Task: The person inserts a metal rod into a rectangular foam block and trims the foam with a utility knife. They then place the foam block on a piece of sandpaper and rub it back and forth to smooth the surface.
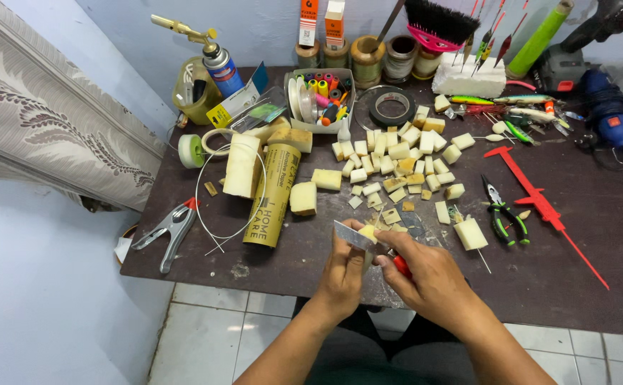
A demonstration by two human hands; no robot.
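Note:
My left hand (343, 269) and my right hand (425, 274) meet over the front edge of the dark table (582, 285). Between the fingertips of both hands sits a small pale yellow block (369, 232). A flat silver blade (350, 234) lies against it, pointing up and to the left. A red handle (402, 266) shows inside my right hand, so that hand grips the knife. My left hand steadies the block from the left. The fingers hide how the block is held underneath.
A pile of several pale cut blocks (397, 153) lies just beyond. A brown paper roll (272, 192), larger blocks (242, 165) and a metal clamp (169, 229) lie left. Green-handled pliers (502, 214), a red caliper (539, 203) and fishing lures (511, 100) lie right. A gas torch (215, 60) stands at the back.

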